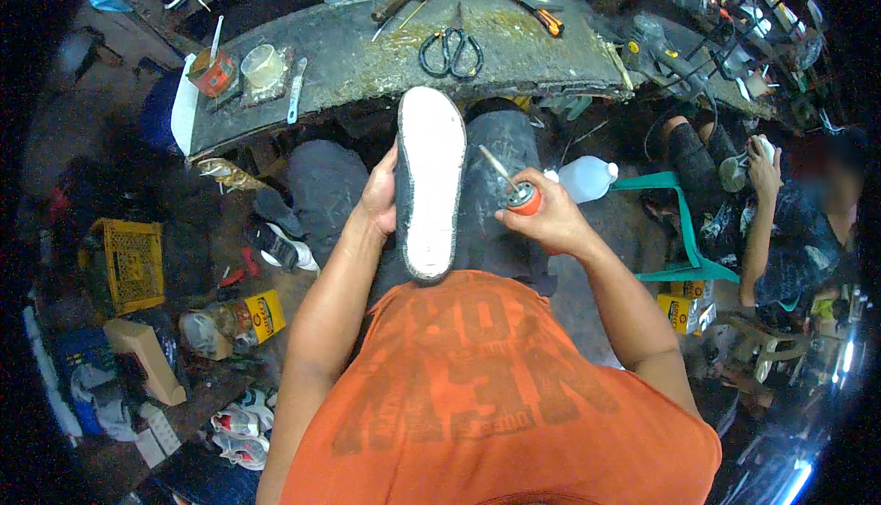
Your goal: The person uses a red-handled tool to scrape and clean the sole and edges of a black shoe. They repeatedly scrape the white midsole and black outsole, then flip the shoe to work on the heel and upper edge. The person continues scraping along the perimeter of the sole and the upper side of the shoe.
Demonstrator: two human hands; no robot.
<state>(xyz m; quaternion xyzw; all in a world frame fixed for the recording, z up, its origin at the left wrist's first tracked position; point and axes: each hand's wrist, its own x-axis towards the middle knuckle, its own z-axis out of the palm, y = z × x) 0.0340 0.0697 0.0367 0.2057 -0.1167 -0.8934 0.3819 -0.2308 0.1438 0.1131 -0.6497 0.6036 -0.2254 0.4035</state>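
My left hand (382,195) is closed on the side of a shoe (431,184), which is upright along my lap with its white underside facing me. A dark edge with what looks like a stitched line runs round the white. Its toe end points toward the workbench and its heel end is near my orange shirt. My right hand (549,216) grips a small orange can (523,199) beside my right thigh. A thin brush or stick (498,167) leans out of the can's opening; its lower end is hidden inside.
Across the front stands a worn workbench (340,65) with black-handled scissors (451,53), an orange tin (213,74), a cloudy tub (262,67) and a knife (296,90). A white jug (587,179) and green frame (684,221) are right; another person (780,221) sits beyond. Shoes (241,436) lie left.
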